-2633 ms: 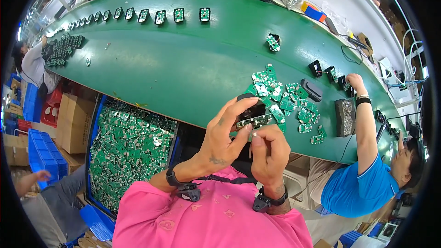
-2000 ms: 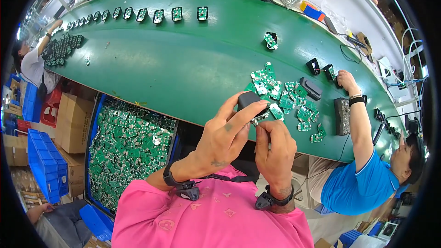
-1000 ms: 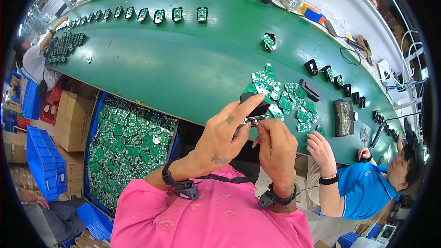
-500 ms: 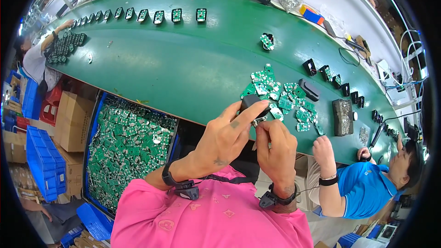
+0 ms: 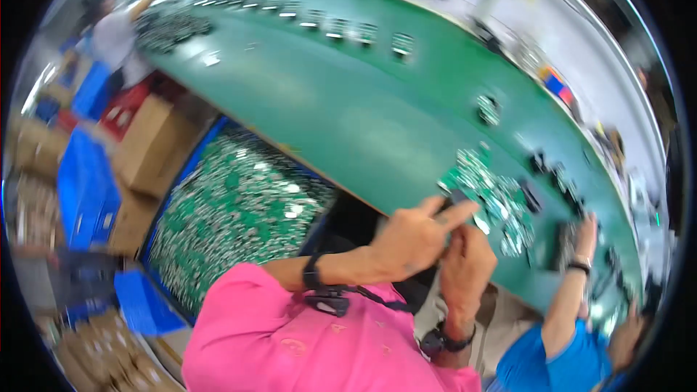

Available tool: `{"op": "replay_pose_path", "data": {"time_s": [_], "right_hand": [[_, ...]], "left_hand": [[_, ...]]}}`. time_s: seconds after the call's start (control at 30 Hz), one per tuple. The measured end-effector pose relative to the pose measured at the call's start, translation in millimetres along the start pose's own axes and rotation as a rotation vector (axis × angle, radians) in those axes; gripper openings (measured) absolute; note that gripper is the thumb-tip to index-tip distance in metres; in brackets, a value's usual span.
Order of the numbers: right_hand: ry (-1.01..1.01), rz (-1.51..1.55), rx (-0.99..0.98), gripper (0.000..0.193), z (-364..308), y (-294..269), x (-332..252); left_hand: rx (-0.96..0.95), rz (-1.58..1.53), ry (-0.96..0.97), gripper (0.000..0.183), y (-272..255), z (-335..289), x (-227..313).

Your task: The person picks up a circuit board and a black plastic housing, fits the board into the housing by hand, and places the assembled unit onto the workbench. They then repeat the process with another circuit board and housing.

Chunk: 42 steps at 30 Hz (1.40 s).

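Observation:
My left hand [image 5: 408, 244] is closed round a black plastic casing [image 5: 456, 196] at the table's near edge, with the index finger stretched across it. Just below, my right hand [image 5: 468, 263] has its fingers pinched together close to the casing. Whatever is between those fingertips is hidden and smeared by motion. Right beyond both hands lies a loose heap of small green circuit boards [image 5: 501, 199]. A dark oblong casing [image 5: 530, 196] rests at the heap's right side.
A blue-rimmed bin [image 5: 190, 170] full of circuit boards stands left of me. Black casings with boards [image 5: 366, 33] line the green table's [image 5: 319, 94] far side. A co-worker's hand [image 5: 587, 236] reaches over the table at right; another person [image 5: 120, 40] works far left.
The whole view has swung, so the table, bin and hands appear farther right and lower, blurred. My hands stay together at the casing. The co-worker's arm at right has reached farther over the table.

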State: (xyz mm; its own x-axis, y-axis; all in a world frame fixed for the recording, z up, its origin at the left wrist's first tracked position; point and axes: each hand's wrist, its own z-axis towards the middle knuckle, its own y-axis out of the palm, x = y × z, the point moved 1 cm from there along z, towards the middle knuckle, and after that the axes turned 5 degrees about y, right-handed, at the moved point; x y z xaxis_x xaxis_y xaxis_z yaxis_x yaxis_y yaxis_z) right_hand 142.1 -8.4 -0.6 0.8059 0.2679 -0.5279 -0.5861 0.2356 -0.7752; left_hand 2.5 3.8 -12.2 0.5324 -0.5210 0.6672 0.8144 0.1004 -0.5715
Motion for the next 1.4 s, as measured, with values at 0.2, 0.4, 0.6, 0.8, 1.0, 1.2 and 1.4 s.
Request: {"op": "replay_pose_path", "data": {"time_s": [0.2, 0.4, 0.6, 0.8, 1.0, 1.2, 1.4], "right_hand": [[0.145, 0.276, 0.127, 0.018, -5.0, 10.9, 33.1], [0.285, 0.274, -0.147, 0.033, 0.8, 14.4, 22.0], [0.219, 0.313, -0.01, 0.036, -0.8, 27.9, 3.0], [0.065, 0.522, 0.077, 0.031, -3.4, 47.0, -0.3], [0.229, 0.722, -0.077, 0.033, 7.0, 52.3, 2.7], [0.211, 0.437, -0.271, 0.033, 29.8, 29.4, 28.3], [0.128, 0.375, -0.282, 0.023, 23.0, 20.2, -1.7]], "left_hand": [[0.1, -0.6, -0.126, 0.054, 7.9, 0.8, -22.7], [0.064, -0.927, -0.259, 0.047, -16.3, -24.3, -28.5], [0.128, -1.245, -0.519, 0.038, 0.3, -30.9, -47.6], [0.302, -1.251, -0.533, 0.039, 2.4, -40.0, -51.8], [0.275, -1.225, -0.401, 0.04, -6.1, -45.4, -56.8], [0.18, -0.909, -0.175, 0.039, -18.1, -42.5, -56.6], [0.262, -0.393, 0.027, 0.048, -9.5, -35.0, -48.1]]}}
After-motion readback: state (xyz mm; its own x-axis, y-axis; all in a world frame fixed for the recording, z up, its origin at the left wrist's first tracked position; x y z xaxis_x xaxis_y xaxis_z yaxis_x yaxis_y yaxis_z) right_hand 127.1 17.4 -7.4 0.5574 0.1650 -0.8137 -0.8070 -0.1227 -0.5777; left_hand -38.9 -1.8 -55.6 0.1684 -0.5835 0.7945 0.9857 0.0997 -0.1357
